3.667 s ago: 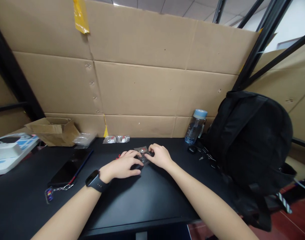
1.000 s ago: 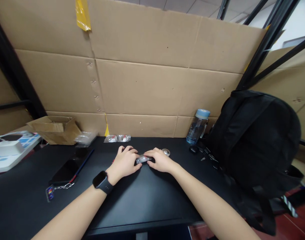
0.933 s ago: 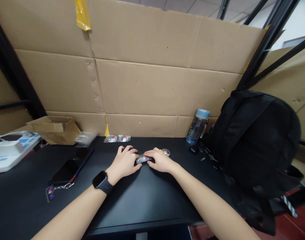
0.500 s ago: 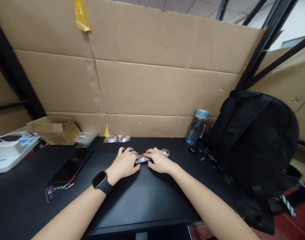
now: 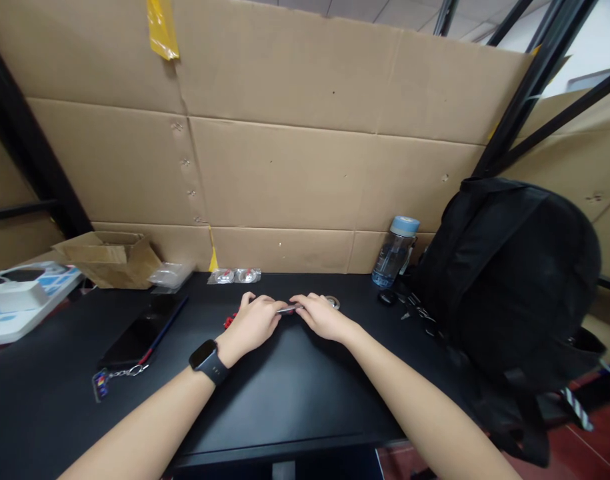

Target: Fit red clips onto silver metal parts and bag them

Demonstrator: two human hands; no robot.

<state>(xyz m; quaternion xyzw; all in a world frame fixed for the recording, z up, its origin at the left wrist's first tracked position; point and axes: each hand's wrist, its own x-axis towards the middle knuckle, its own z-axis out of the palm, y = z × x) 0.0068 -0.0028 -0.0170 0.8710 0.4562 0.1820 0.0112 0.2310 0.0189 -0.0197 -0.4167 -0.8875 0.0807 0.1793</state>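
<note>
Above the middle of the black desk point(image 5: 279, 400), my left hand point(image 5: 257, 323) and my right hand point(image 5: 325, 316) pinch a thin silvery piece point(image 5: 287, 309) between them, one end each. It shows nearly edge-on, and its kind is hard to tell. Small red items point(image 5: 229, 321) peek out beside my left hand, mostly hidden by it. Just behind my right hand lies a round silvery ring-shaped item point(image 5: 333, 302), partly covered. Two clear packets with round silvery contents point(image 5: 234, 276) lie farther back. A dark watch point(image 5: 208, 361) is on my left wrist.
At left are a phone point(image 5: 137, 333) with a keychain, a cardboard box point(image 5: 109, 260), clear plastic packaging point(image 5: 169, 275) and a power strip point(image 5: 29, 300). To the right stand a water bottle point(image 5: 391, 257), keys point(image 5: 409, 310) and a black backpack point(image 5: 519, 287). Cardboard point(image 5: 285, 173) walls the back.
The silvery piece has tilted from showing its shiny face to nearly edge-on, still between both hands. More of the red items shows beside my left hand.
</note>
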